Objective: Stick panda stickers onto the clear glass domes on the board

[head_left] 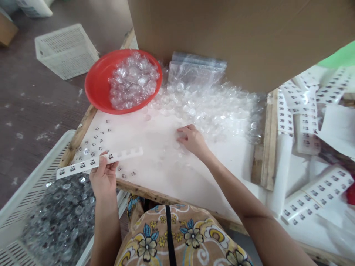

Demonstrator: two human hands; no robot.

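My left hand (104, 173) pinches a white strip (87, 163) printed with small dark figures, near the table's front left edge. The strip's right end shows pale spots without figures. Over the middle of the white tabletop (155, 136), my right hand (192, 140) has its thumb and forefinger apart, and nothing shows between them. Beyond it spreads a pile of small clear plastic pieces (205, 107). Small pieces with dark figures (101, 140) lie scattered at the table's left side.
A red basin (97, 85) of clear pieces stands at the back left. Below the table's left edge is a white basket (16, 207) of clear pieces. A large cardboard sheet (235, 37) rises behind. Rolled sticker sheets (316, 195) lie right of a wooden bar (270, 144).
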